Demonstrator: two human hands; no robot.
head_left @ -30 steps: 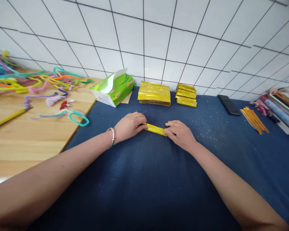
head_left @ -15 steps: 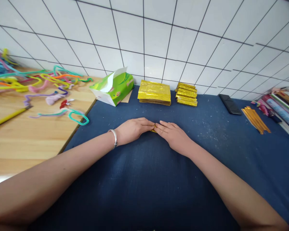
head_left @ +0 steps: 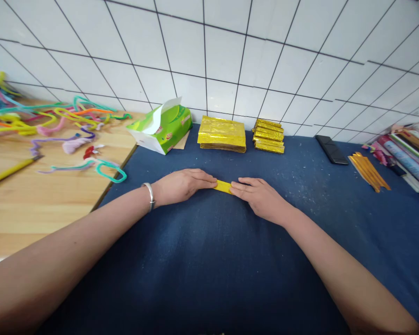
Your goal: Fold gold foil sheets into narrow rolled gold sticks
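your left hand (head_left: 181,186) palm down, fingers outstretched and together, your right hand (head_left: 262,197) also open, fingers slightly spread, fingertips resting on opposite ends of the gold strip (head_left: 223,186), lying between them on the dark blue surface (head_left: 209,260), a gold stack (head_left: 222,132) beyond

A person's bare arms stretch forward and converge on a gold strip (head_left: 223,187), the left forearm (head_left: 91,246) slanting in from its near left, the right forearm (head_left: 328,253) from its near right. Palm down, the left hand (head_left: 179,186) rests its straightened fingertips on the strip's left end; opposite, the right hand (head_left: 261,197) lays its fingers, slightly parted, on the right end. Both hands stay apart, backs uppermost, thumbs hard to make out.
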